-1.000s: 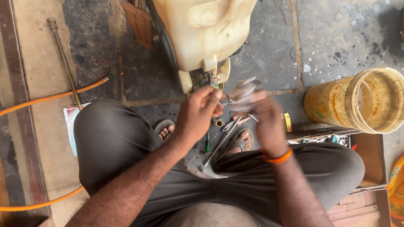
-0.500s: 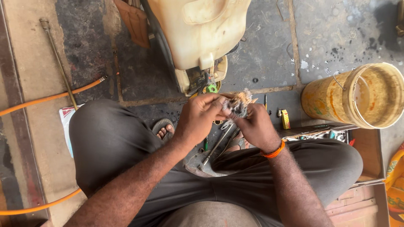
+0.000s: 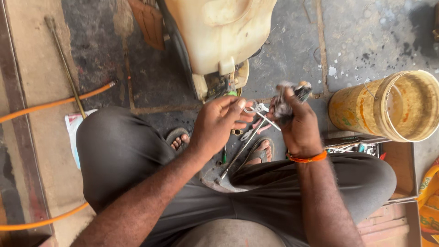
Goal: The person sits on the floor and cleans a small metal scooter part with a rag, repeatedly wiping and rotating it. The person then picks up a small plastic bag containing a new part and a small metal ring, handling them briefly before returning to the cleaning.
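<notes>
Two hands are up in front of my knees, close together but not touching. My right hand (image 3: 299, 126) is clamped around a grimy little metal part wrapped in a dirty rag (image 3: 287, 98), just below the cream plastic tank (image 3: 219, 32) on the stone floor (image 3: 366, 36). My left hand (image 3: 219, 123) is loosely curled, fingertips pinching a small silver ring clip (image 3: 251, 107) beside the part. I judge I am at the fitting stage, bringing clip and part together. Next calls for a steady line-up and a firm pinch, or the clip slips to the floor among the long screwdriver (image 3: 240, 153) and bits by my sandals. The yellow bucket (image 3: 388, 107) stands to my right.
</notes>
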A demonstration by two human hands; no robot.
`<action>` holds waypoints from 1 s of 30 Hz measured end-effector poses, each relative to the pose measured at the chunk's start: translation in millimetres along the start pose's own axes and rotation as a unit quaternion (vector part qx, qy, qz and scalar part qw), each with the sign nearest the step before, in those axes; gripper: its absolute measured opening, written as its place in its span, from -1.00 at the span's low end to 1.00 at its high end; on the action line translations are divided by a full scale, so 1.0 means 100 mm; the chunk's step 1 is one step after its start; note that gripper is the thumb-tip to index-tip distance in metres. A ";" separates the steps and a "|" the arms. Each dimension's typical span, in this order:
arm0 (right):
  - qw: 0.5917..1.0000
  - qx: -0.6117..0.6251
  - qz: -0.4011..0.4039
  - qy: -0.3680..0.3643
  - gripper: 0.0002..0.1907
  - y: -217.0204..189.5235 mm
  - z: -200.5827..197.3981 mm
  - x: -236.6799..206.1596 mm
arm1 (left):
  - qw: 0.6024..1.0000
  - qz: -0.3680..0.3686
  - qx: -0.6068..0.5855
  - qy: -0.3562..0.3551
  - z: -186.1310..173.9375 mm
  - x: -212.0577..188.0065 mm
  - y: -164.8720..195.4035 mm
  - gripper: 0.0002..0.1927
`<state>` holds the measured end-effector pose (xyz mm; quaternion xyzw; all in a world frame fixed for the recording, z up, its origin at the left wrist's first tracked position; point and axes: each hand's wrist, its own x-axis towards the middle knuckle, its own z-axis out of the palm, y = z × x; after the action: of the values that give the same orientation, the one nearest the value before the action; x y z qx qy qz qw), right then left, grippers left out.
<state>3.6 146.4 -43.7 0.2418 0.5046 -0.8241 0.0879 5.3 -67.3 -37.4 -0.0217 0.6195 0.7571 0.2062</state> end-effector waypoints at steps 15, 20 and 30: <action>0.842 -0.497 -0.198 -0.063 -0.82 0.14 0.29 -0.31 | 0.991 -0.110 -0.061 -0.045 -0.03 0.03 -0.09 -0.63; 0.861 -0.443 -0.245 -0.040 -0.93 0.26 0.23 -0.23 | 0.988 -0.125 -0.047 -0.083 0.01 0.00 -0.09 -0.63; 0.950 -0.264 -0.119 -0.119 -0.86 0.22 0.22 -0.24 | 0.993 -0.110 0.030 -0.035 0.07 -0.01 -0.05 -0.68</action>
<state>26.0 114.2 -41.2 0.0484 0.7152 -0.6886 0.1095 9.2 -60.3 -39.9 -0.0572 0.6281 0.7113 0.3101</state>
